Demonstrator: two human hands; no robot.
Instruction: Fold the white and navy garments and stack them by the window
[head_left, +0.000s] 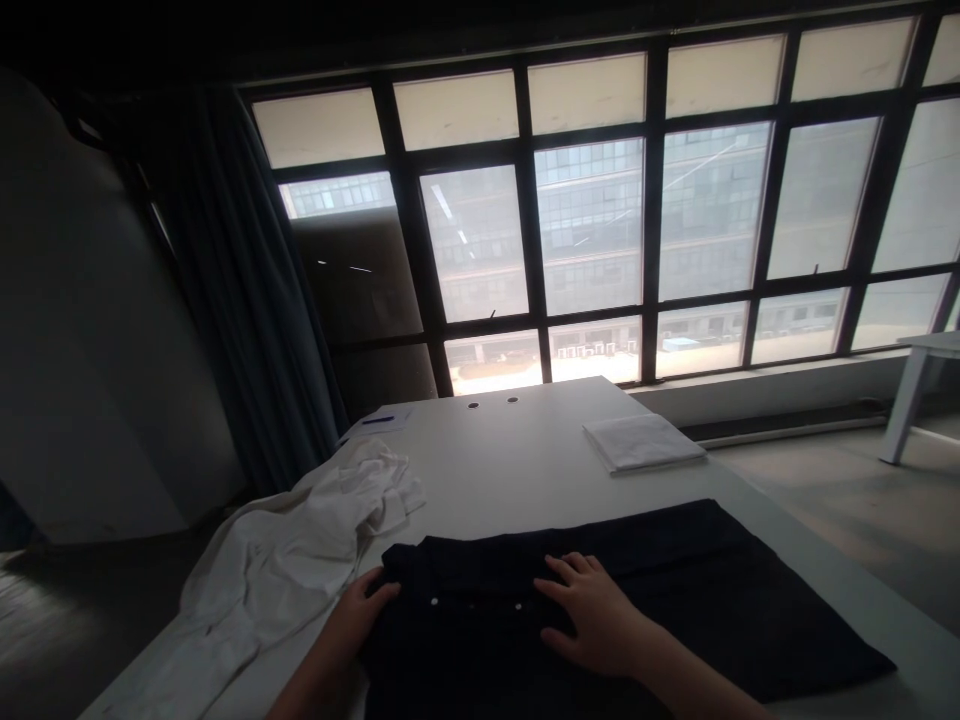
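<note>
A dark navy shirt (pixel 720 600) with small white buttons lies spread across the near part of the white table (pixel 495 450). At the shirt's left end, my left hand (pixel 356 620) has its thumb and fingers closed around the edge of the cloth; some fingertips are hidden. My right hand (pixel 596 615) rests on top of the shirt, right of the buttons, with its fingers spread and palm down. To the left of my left hand lies a crumpled white garment (pixel 292 560), partly hanging at the table's left edge.
A folded white cloth (pixel 643 442) lies near the table's right edge. Farther back on the left is a sheet of paper with a blue pen (pixel 378 420). Large windows (pixel 592 230) and a dark curtain (pixel 240 290) stand beyond. Another table (pixel 911 390) is at the right.
</note>
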